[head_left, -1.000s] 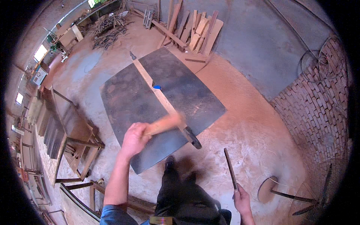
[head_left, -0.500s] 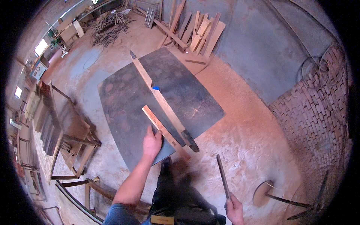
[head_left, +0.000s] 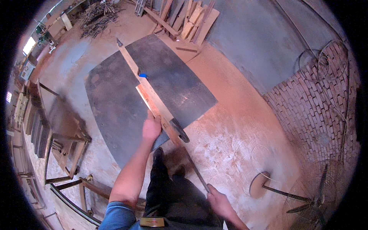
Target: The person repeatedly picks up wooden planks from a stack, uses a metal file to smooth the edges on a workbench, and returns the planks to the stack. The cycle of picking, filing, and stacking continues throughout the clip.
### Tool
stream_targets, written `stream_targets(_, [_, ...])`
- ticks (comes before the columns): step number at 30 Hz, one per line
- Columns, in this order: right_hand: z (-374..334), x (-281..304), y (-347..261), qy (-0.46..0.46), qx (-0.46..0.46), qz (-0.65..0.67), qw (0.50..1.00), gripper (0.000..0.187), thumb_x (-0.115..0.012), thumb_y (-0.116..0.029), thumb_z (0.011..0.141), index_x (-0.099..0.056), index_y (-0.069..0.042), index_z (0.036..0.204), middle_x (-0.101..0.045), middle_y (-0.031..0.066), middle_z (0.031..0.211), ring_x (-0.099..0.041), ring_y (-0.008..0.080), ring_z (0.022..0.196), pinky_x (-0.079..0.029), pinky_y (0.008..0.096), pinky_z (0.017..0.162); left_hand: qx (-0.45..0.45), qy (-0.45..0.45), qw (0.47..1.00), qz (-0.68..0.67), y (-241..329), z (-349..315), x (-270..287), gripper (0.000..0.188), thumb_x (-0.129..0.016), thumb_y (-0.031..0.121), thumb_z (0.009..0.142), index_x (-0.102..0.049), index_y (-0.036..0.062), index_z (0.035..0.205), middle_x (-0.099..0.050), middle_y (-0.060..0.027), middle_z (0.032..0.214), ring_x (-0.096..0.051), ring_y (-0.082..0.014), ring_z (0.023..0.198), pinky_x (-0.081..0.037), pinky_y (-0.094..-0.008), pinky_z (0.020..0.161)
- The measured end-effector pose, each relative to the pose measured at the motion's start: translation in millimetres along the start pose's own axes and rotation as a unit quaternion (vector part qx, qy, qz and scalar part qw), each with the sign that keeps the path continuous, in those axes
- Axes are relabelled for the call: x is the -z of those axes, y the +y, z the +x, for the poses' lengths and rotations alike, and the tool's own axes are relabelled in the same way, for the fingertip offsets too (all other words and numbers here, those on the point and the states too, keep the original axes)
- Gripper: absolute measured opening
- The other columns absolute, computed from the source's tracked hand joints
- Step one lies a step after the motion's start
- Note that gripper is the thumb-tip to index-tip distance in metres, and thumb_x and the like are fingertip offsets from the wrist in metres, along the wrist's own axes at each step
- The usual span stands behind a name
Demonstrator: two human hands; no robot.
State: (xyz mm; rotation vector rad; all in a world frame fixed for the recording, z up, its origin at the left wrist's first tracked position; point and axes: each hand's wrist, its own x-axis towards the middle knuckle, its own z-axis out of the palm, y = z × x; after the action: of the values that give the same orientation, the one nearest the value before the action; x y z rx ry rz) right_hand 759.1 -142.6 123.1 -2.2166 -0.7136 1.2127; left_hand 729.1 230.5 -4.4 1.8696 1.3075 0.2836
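My left hand is closed around a short squared wooden piece, pale at the far end and reddish at the near end, with a small slot in its face. That piece lies alongside, or overlaps, a longer wooden bar with dark ends and a blue patch by a notch. The longer bar slants across a large dark sheet-topped surface. Low at the right, my right hand grips a thin dark metal bar. Its far tip reaches the near end of the short piece; whether they touch is unclear.
Boards lean on the far wall, near a heap of sticks. A wooden rack stands left. Stacked bricks and a standing fan with a round base are at the right.
My right hand has moved left and up, bringing the metal bar's tip to the short piece's near end. The short piece has come closer to the longer bar. The whole view has shifted.
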Motion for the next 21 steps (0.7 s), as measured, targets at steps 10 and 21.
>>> stream_targets(10, [23.0,-1.2,-12.8,0.003,-0.006,0.004,1.0,0.041,-0.047,-0.021,0.094,-0.049,-0.001,0.13,-0.062,0.0297,0.1,-0.064,0.0401,0.093,-0.05,0.0398,0.081,-0.011,0.005,1.0,-0.022,-14.2,10.1,-6.1,0.047,-0.047,0.024,0.092,-0.034,-0.0007,0.129,-0.064,-0.0272,0.079,-0.063,-0.0443,0.072,-0.05,-0.0513,0.07])
stream_targets(21, [44.5,-3.8,-13.8,-0.009,0.008,-0.049,0.999,0.038,-0.048,-0.025,0.094,-0.044,-0.013,0.13,-0.062,0.0291,0.091,-0.061,0.0459,0.087,-0.05,0.0499,0.074,0.005,-0.005,1.0,0.008,-8.1,23.5,5.0,0.039,-0.047,0.025,0.092,-0.035,-0.0028,0.116,-0.061,-0.034,0.086,-0.059,-0.0508,0.081,-0.047,-0.0564,0.075])
